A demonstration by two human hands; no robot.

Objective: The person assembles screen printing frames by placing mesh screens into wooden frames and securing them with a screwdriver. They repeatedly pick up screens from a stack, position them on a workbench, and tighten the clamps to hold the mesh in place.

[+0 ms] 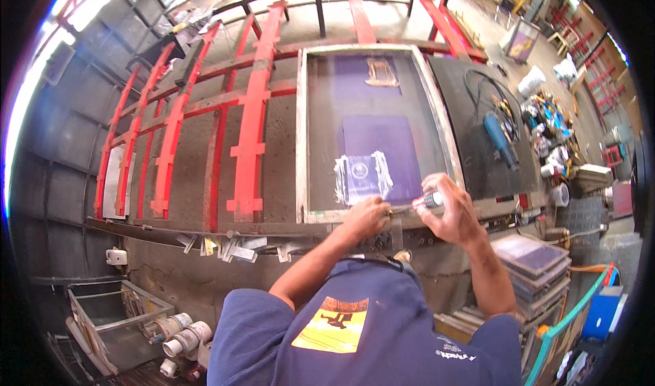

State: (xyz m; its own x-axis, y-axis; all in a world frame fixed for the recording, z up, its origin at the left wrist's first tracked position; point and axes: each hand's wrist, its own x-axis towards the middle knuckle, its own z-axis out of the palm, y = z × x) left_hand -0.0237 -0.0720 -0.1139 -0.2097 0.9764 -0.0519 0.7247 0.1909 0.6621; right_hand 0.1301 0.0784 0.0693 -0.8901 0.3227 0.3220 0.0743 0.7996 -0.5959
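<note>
My right hand point(456, 214) is closed around a small white bottle point(432, 199) with a red and dark band, its narrow end pointing left. My left hand point(367, 219) rests by the frame's near edge with its fingers pinched together; something thin seems to stick out toward the bottle, too small to name. Both hands are over the near rail of a large wooden-framed mesh screen point(303, 133). On its purple area point(385, 137) lies a paler rectangle point(361, 171) with a round white emblem, bordered left and right by rough white strokes. Farther up is a tan, ragged-edged rectangular outline point(382, 73).
Red slatted supports point(252, 113) span the rack to the left. A dark board point(477, 106) at right carries a blue cylindrical power tool point(500, 140) and a black cable. Stacked frames point(535, 260) stand at lower right, and paint-stained containers point(183, 335) at lower left.
</note>
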